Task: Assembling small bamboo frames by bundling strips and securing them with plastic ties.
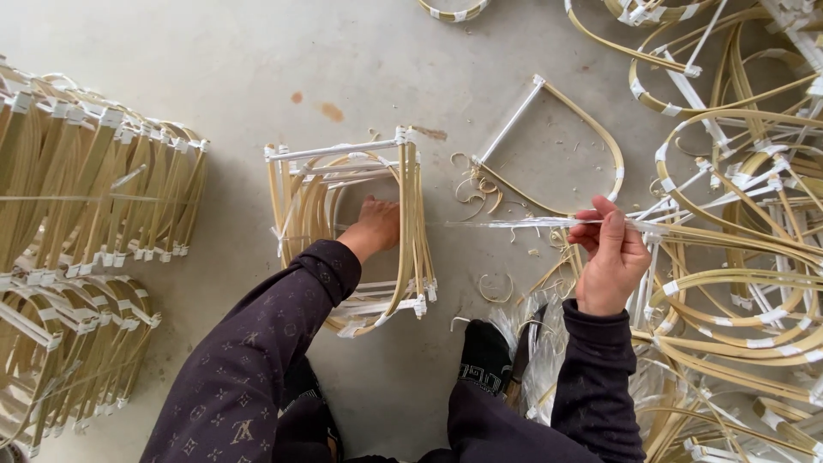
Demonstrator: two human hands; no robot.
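**Already many frames tied, many strips left loose**

Left hand [375, 230] reaches inside a stack of bamboo frames [351, 236] standing on the concrete floor [257, 77]; its fingers are hidden, so I cannot tell if they grip. Right hand [610, 257] pinches a thin white strap [523, 223] between fingertips, pulled flat toward the stack. At the floor's left edge lie finished bundles [94, 197], tidy and tied. At the right edge a loose pile of bent strips [737, 214] seems unsorted, so I judge much remains.
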